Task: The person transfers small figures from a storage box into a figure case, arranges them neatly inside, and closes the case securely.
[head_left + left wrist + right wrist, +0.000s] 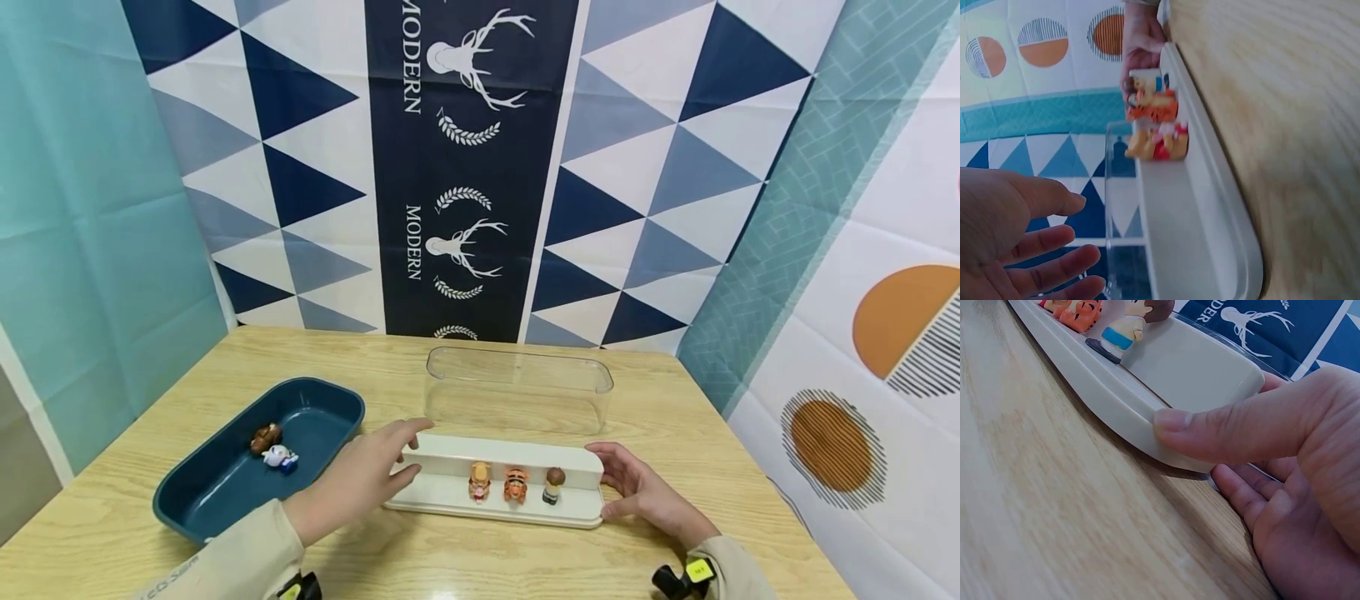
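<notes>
A white stepped display base [495,510] rests on the table. Along its right half stand a yellow bear figurine [479,481], an orange striped tiger figurine [515,485] and a brown-haired boy figurine [553,485]. My right hand [647,493] grips the right end of the base; the right wrist view shows the thumb [1210,432] on its front edge and the fingers at its far side and beneath. At the left end hovers my left hand [358,479], its fingers spread and nothing held. The left wrist view shows that palm [991,237] beside the bare end of the base.
Behind the base stands a clear plastic cover [517,400]. A dark blue tray [198,467] sits at the left, partly behind my left forearm; it holds a brown figurine [266,437] and a white-and-blue figurine [281,457]. Patterned cloth [315,167] hangs behind the wooden table [465,558].
</notes>
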Available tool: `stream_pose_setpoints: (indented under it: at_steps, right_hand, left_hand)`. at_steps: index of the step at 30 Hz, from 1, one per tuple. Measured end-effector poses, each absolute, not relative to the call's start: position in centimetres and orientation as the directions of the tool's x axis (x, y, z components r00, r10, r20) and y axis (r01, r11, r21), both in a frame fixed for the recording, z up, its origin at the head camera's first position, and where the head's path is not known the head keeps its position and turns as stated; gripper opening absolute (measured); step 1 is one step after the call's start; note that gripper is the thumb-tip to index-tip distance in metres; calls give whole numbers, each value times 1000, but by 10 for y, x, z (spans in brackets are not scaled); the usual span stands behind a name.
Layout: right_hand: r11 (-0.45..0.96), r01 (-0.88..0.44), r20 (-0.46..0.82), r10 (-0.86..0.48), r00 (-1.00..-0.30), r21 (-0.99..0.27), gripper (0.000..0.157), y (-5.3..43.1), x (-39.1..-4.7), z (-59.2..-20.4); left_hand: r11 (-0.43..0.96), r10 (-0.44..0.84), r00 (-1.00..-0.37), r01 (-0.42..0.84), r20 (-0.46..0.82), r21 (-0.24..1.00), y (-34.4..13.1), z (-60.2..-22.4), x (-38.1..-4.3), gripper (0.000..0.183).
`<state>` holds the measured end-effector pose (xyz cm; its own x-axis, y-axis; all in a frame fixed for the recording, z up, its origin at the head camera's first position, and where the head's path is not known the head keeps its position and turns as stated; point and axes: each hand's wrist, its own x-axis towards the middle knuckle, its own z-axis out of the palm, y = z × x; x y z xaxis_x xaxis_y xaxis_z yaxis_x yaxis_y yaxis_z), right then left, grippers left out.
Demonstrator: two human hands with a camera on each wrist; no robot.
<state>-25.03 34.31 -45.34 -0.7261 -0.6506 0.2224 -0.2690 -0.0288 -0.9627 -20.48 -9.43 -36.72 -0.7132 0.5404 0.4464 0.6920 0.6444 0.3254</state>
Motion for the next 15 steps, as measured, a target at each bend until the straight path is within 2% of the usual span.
stream_pose_setpoints:
  at_steps: [7, 15]
  right_hand:
    - [-32, -257, 215, -651, -728, -966, 81, 343, -249, -453]
    - [-9, -244, 193, -640, -744, -970, 82, 342, -248, -451]
  left_hand:
    - [671, 570, -690, 704, 446, 231, -116, -356, -211, 57]
    - [753, 571, -697, 655, 433, 62, -143, -344, -225, 60]
